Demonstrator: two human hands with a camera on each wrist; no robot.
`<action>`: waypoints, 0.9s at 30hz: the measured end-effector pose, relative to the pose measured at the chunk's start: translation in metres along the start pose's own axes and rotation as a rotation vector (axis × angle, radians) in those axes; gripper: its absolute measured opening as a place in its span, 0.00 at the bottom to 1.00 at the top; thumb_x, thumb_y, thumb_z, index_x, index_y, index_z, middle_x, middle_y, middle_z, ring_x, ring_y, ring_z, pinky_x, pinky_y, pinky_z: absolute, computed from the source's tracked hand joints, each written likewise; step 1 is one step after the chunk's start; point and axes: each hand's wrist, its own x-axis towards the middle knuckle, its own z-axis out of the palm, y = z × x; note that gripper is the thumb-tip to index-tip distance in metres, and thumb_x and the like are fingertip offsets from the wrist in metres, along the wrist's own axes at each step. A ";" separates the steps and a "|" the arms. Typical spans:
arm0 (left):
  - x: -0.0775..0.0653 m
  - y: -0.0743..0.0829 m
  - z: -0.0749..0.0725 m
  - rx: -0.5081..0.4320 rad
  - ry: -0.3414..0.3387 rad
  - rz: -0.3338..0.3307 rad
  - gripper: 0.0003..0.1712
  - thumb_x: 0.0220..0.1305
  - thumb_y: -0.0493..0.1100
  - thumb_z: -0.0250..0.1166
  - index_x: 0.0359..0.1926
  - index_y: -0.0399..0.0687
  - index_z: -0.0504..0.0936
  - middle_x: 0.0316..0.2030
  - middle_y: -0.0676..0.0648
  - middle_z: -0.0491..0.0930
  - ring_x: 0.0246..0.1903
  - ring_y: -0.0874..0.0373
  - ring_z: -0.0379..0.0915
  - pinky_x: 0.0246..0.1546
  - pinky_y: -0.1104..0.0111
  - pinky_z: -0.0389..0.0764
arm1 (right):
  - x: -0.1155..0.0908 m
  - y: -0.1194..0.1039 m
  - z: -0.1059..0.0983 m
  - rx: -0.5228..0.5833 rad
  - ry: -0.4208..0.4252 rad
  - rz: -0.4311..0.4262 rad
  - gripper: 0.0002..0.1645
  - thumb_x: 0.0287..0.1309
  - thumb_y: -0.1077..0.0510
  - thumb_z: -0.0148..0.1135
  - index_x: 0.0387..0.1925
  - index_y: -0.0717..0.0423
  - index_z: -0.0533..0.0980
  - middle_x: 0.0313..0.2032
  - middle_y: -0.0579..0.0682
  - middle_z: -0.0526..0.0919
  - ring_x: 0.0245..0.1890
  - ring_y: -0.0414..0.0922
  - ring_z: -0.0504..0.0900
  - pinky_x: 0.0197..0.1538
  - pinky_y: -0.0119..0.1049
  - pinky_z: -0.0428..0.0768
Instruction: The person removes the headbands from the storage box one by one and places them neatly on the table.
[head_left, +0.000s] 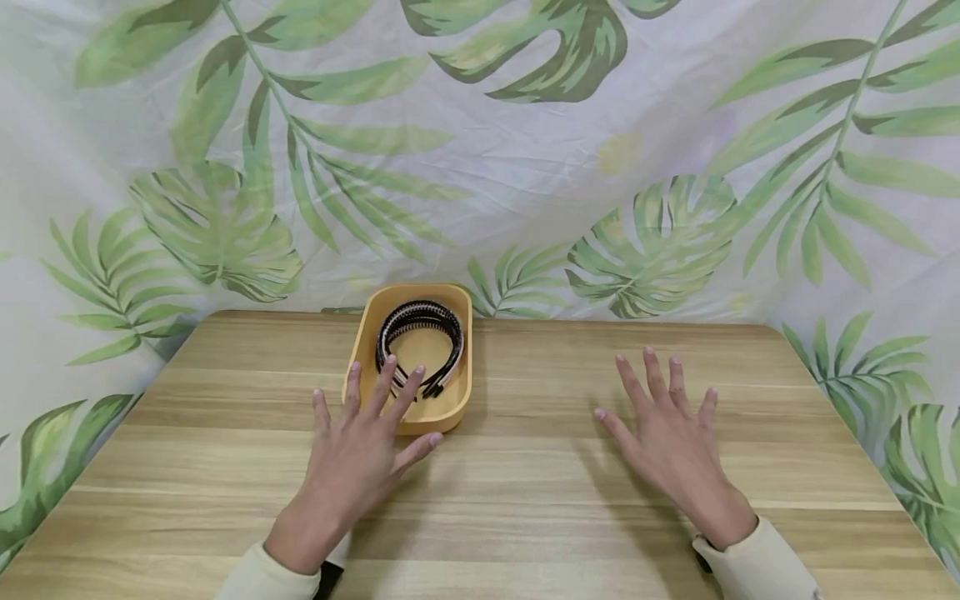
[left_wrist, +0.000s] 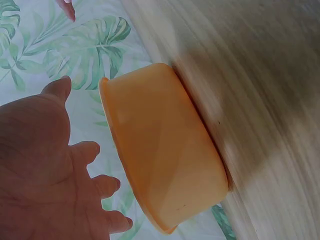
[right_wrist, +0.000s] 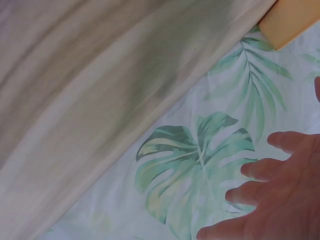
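A yellow-orange bin [head_left: 459, 408] with rounded corners stands on the table toward the back, left of the middle. Inside it lie several headbands [head_left: 420, 310], black and pale pink, some ridged or beaded, nested in a ring. My left hand [head_left: 352, 458] hovers at the bin's near side with fingers spread, the fingertips overlapping the bin in the head view. In the left wrist view the bin's outer wall [left_wrist: 165, 145] faces the palm, with a gap between. Off to the right, my right hand [head_left: 671, 446] is held over the table, fingers spread and holding nothing.
The wood-grain table [head_left: 540, 517] ends at a back edge against a hanging leaf-print cloth [head_left: 517, 200]. Pale sleeves [head_left: 765, 562] cover both forearms, and a dark strap shows at each wrist.
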 end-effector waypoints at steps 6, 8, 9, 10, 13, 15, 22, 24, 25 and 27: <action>0.002 -0.004 0.000 -0.023 -0.007 -0.010 0.54 0.70 0.75 0.58 0.85 0.62 0.48 0.84 0.43 0.47 0.82 0.30 0.36 0.70 0.21 0.38 | 0.006 -0.007 0.000 -0.017 0.010 -0.020 0.48 0.76 0.27 0.44 0.84 0.46 0.52 0.83 0.63 0.45 0.81 0.72 0.43 0.68 0.87 0.40; 0.003 -0.005 0.000 -0.042 -0.017 -0.017 0.55 0.69 0.75 0.58 0.86 0.60 0.47 0.84 0.42 0.47 0.82 0.29 0.36 0.70 0.22 0.37 | 0.008 -0.010 0.000 -0.010 0.007 -0.024 0.48 0.75 0.27 0.45 0.84 0.47 0.53 0.83 0.63 0.45 0.82 0.71 0.43 0.68 0.86 0.39; 0.003 -0.006 0.000 -0.053 -0.024 -0.020 0.56 0.69 0.75 0.58 0.86 0.60 0.46 0.84 0.41 0.47 0.82 0.29 0.35 0.70 0.22 0.37 | 0.010 -0.012 0.001 -0.003 0.004 -0.025 0.48 0.75 0.27 0.46 0.84 0.47 0.53 0.83 0.62 0.44 0.82 0.71 0.42 0.68 0.86 0.39; 0.003 -0.006 0.000 -0.064 -0.033 -0.022 0.57 0.69 0.75 0.58 0.86 0.59 0.45 0.84 0.41 0.46 0.82 0.29 0.35 0.70 0.22 0.36 | 0.011 -0.013 0.001 -0.004 0.005 -0.026 0.48 0.75 0.27 0.46 0.84 0.47 0.54 0.84 0.62 0.45 0.82 0.70 0.42 0.69 0.85 0.39; 0.003 -0.008 -0.001 -0.095 -0.047 -0.025 0.60 0.68 0.76 0.59 0.86 0.58 0.41 0.84 0.40 0.45 0.82 0.29 0.34 0.70 0.21 0.37 | 0.016 -0.019 0.003 0.007 0.007 -0.034 0.48 0.75 0.28 0.48 0.83 0.47 0.55 0.84 0.61 0.46 0.82 0.69 0.43 0.70 0.84 0.40; 0.003 -0.009 -0.003 -0.122 -0.060 -0.029 0.62 0.67 0.77 0.60 0.86 0.58 0.38 0.85 0.40 0.42 0.82 0.29 0.32 0.70 0.21 0.36 | 0.019 -0.022 0.004 0.014 0.011 -0.040 0.47 0.75 0.29 0.49 0.83 0.47 0.56 0.84 0.61 0.47 0.82 0.68 0.44 0.70 0.84 0.40; 0.006 -0.014 -0.006 -0.235 -0.094 -0.049 0.66 0.65 0.74 0.65 0.86 0.53 0.37 0.85 0.40 0.37 0.82 0.29 0.27 0.69 0.21 0.33 | 0.032 -0.038 0.006 0.043 0.023 -0.077 0.45 0.74 0.30 0.52 0.82 0.47 0.60 0.83 0.62 0.51 0.82 0.67 0.46 0.71 0.83 0.43; 0.007 -0.015 -0.007 -0.261 -0.100 -0.050 0.67 0.64 0.73 0.66 0.86 0.50 0.38 0.85 0.40 0.36 0.81 0.28 0.27 0.68 0.20 0.34 | 0.036 -0.043 0.007 0.049 0.032 -0.089 0.45 0.73 0.32 0.55 0.81 0.48 0.62 0.82 0.62 0.54 0.82 0.67 0.47 0.72 0.82 0.44; 0.007 -0.017 -0.007 -0.275 -0.102 -0.050 0.67 0.64 0.73 0.66 0.86 0.49 0.38 0.85 0.39 0.36 0.81 0.28 0.27 0.68 0.20 0.34 | 0.038 -0.045 0.007 0.049 0.036 -0.097 0.44 0.73 0.32 0.56 0.80 0.48 0.63 0.81 0.63 0.55 0.82 0.67 0.49 0.72 0.82 0.45; 0.009 -0.019 -0.007 -0.302 -0.107 -0.052 0.68 0.64 0.73 0.67 0.86 0.48 0.39 0.85 0.39 0.35 0.81 0.28 0.27 0.68 0.20 0.34 | 0.042 -0.050 0.008 0.048 0.039 -0.115 0.43 0.73 0.33 0.57 0.80 0.49 0.64 0.81 0.64 0.57 0.82 0.67 0.51 0.72 0.82 0.47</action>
